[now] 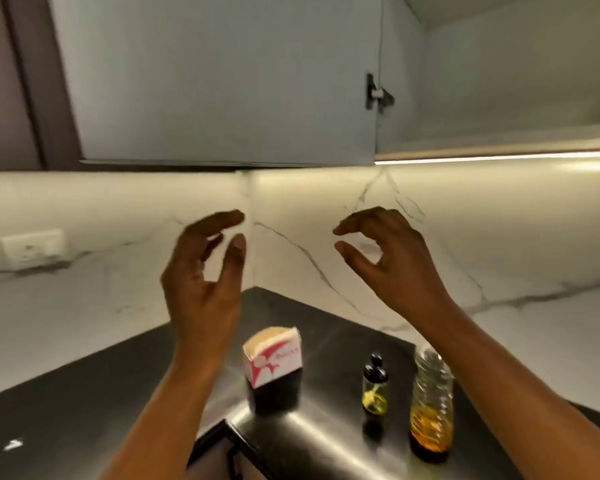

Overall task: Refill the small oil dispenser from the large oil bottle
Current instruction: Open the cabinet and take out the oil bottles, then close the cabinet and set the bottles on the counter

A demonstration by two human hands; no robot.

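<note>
Marble-veined wall panels met in a corner above the dark tabletop (111,393), under pale cabinet doors (222,81). I had both hands raised in front of that corner, well above everything. My left hand (205,271) was spread, fingers loosely curled, holding nothing; my right hand (392,258) was likewise empty, thumb and fingers parted. Below the right forearm stood the small oil dispenser (374,389), black-capped with yellow oil, and just beside it on its right the large oil bottle (432,403), seemingly about a third full, though blur softened it. A red-and-white carton (274,362) sat nearer the left arm.
</note>
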